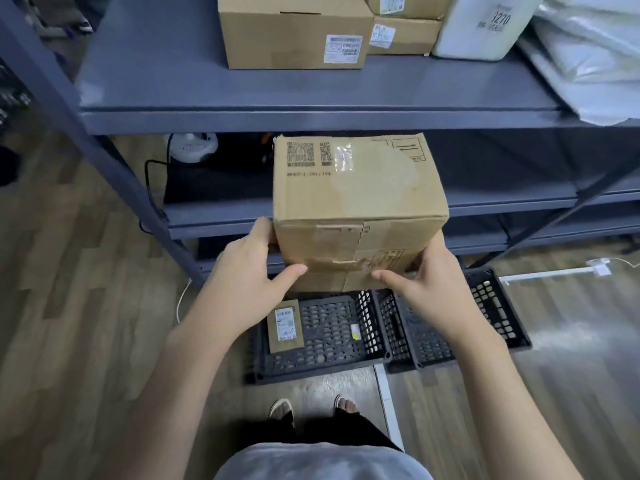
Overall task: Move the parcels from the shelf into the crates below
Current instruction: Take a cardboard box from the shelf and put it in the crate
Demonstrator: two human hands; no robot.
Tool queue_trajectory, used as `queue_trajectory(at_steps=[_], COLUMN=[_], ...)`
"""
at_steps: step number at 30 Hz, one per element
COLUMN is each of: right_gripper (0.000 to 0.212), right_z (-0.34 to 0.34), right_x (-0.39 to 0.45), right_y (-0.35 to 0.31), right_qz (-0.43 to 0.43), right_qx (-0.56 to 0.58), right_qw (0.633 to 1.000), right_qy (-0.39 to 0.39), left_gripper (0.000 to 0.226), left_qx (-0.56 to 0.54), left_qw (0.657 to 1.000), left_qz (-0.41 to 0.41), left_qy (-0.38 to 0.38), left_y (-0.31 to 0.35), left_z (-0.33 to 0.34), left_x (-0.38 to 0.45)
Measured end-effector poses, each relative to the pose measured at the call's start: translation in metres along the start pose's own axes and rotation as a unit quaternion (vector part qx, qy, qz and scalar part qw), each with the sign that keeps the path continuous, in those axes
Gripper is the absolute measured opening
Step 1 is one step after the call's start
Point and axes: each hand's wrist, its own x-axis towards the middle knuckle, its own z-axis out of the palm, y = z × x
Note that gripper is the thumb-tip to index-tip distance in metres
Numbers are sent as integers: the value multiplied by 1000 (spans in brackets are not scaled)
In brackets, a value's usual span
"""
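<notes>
A brown cardboard parcel (356,202) with printed codes on its top hangs in the air in front of the shelf (311,98), above two black crates. My left hand (249,271) grips its left side, thumb across the near face. My right hand (429,275) grips its right side the same way. The left crate (322,362) holds a small flat brown parcel (285,325) with a white label. The right crate (498,317) shows only its mesh floor. On the shelf stand a large cardboard box (294,32), two smaller stacked boxes (403,32) and a white bagged parcel (485,26).
Grey plastic mailer bags (595,57) lie at the shelf's right end. Lower shelf boards (214,216) sit behind the held parcel, with a white round device (192,147) and black cable. My feet (311,408) stand on the wooden floor just before the crates.
</notes>
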Motion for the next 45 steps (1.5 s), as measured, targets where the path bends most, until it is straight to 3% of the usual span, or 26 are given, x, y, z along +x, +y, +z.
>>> queue_trajectory(at_steps=[3, 5, 7, 11, 14, 18, 21, 27, 35, 45], right_gripper=[57, 56, 56, 54, 63, 81, 97, 76, 91, 81], right_z=[-8, -17, -24, -29, -39, -62, -69, -65, -51, -59], right_x=[4, 6, 8, 12, 13, 12, 13, 15, 7, -9], right_y=[10, 17, 25, 38, 37, 26, 32, 30, 38, 38], right_qz=[-18, -19, -26, -41, -36, -63, -43, -54, -82, -99], right_qx=[-42, -46, -49, -63, -51, 96, 107, 113, 30, 25], right_qw=[999, 999, 998, 997, 996, 973, 959, 975, 989, 994], right_qy=[4, -4, -9, -30, -69, -201, -260, -184, -117, -30], left_gripper=[42, 31, 33, 79, 84, 106, 109, 105, 80, 114], left_qx=[-138, -271, -329, -284, -282, -272, -230, -146, -194, -90], left_qw=[987, 951, 929, 946, 945, 944, 958, 980, 972, 984], left_qz=[-41, -83, -114, -117, -112, -54, -19, 45, 53, 77], left_qy=[-75, -125, -127, -106, -123, -179, -168, -126, -124, -135], left_y=[6, 8, 10, 22, 28, 23, 25, 37, 47, 44], left_z=[-2, -3, 1, 12, 14, 19, 22, 28, 24, 28], left_x=[2, 8, 17, 28, 32, 34, 34, 33, 29, 26])
